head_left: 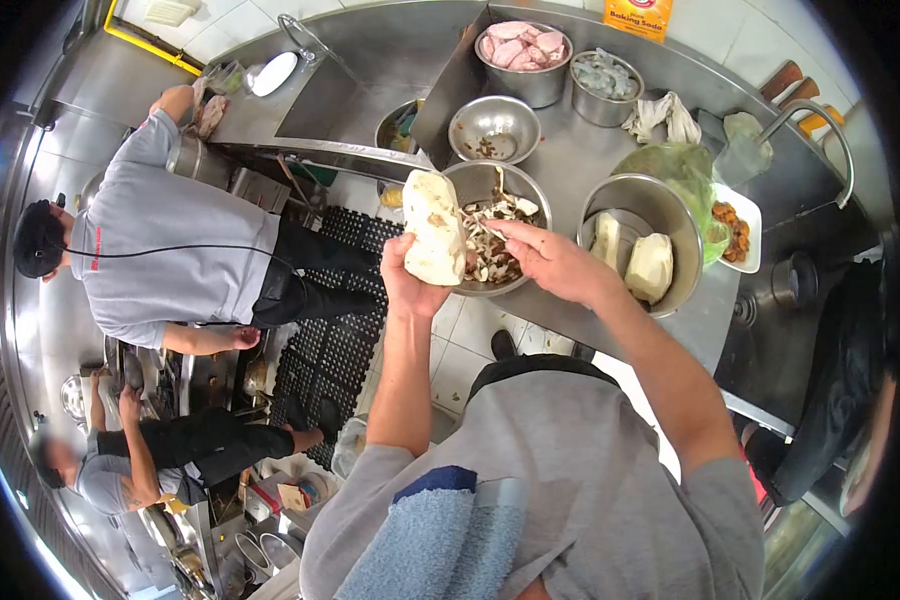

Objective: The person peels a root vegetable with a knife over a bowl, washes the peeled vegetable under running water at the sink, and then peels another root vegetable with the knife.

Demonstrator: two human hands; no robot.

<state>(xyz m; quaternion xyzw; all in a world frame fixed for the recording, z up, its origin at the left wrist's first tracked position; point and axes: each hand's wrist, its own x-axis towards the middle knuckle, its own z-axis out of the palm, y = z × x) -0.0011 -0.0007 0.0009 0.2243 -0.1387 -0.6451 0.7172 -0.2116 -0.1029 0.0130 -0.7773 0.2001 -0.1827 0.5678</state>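
My left hand (417, 275) is wrapped round the lower part of a large, peeled, cream-coloured root vegetable (435, 225), held upright with brownish patches on its surface. It is beside a steel bowl (544, 196) containing brown and white peelings (495, 262). Over that bowl is my right hand (545, 255), index finger stretched toward the vegetable and the other fingers curled. Whatever lies in its grip is too small or hidden to name. To the right, a deep steel pot (692, 240) holds peeled pale pieces (650, 268).
Behind are a smaller steel bowl (495, 130), a pot of pink raw meat (522, 50) and a pot of greyish food (606, 88). A green plastic bag (675, 165) and white tray (750, 205) stand right. Two people (180, 220) work left; another person's dark clothing (830, 370) shows right.
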